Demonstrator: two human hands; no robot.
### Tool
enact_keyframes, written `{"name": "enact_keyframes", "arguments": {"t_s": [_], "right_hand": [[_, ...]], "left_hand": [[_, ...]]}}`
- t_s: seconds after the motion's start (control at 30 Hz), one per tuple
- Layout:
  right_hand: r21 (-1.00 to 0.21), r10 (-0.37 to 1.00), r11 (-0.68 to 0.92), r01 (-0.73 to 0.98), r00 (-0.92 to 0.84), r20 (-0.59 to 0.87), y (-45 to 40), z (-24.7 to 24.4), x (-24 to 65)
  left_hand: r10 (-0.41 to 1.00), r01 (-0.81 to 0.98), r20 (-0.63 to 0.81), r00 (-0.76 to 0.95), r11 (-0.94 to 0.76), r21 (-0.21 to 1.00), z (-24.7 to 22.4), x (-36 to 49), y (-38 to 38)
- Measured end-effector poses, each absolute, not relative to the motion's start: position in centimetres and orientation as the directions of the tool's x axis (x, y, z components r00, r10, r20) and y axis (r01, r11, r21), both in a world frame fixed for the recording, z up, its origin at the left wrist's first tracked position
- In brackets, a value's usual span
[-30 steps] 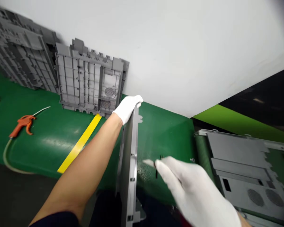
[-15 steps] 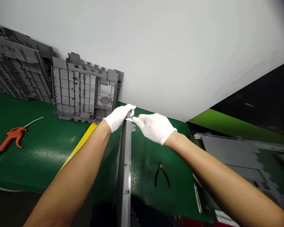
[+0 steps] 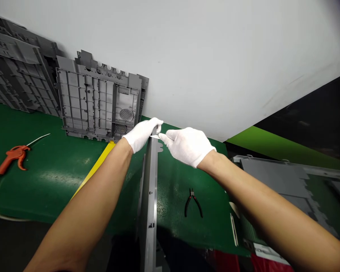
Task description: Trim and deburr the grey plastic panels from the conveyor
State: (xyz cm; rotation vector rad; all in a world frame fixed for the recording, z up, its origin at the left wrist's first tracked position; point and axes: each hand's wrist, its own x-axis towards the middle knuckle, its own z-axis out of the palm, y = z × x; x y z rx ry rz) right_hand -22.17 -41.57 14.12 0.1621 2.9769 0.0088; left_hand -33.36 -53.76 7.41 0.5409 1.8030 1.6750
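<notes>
My left hand (image 3: 142, 135), in a white glove, grips the top end of a grey moulded plastic panel (image 3: 149, 189) that stands on edge, seen nearly edge-on. My right hand (image 3: 187, 146), also gloved, is close beside that top end. Its fingertips pinch a small pale blade (image 3: 155, 136), whose tip is at the panel's top edge. Both forearms are bare. The blade's handle, if it has one, is hidden by my fingers.
Black-handled pliers (image 3: 192, 203) and a red air blow gun (image 3: 14, 158) lie on the green mat (image 3: 51, 192), which has a yellow tape strip (image 3: 98, 165). Grey panels (image 3: 99, 98) lean against a white wall (image 3: 204, 56). Another grey panel (image 3: 274, 177) lies at right.
My right hand has risen from low over the mat to the panel's top end, uncovering the pliers. My left hand stays on the panel, and the view has shifted slightly.
</notes>
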Motion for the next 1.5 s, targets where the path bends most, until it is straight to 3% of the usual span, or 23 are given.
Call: {"name": "enact_keyframes", "arguments": {"t_s": [0.57,1.5], "right_hand": [[0.096,0.101,0.992,0.084,-0.979,-0.178,-41.7,14.6,-22.0],[0.088,0.022,0.996,0.009,-0.989,-0.146,-41.8,14.5,-20.7]], "left_hand": [[0.646,-0.088,-0.17,-0.744,0.157,0.984,7.6,-33.2,-53.7],[0.611,-0.06,-0.131,-0.781,0.135,0.989,7.4,-32.9,-53.9]]}}
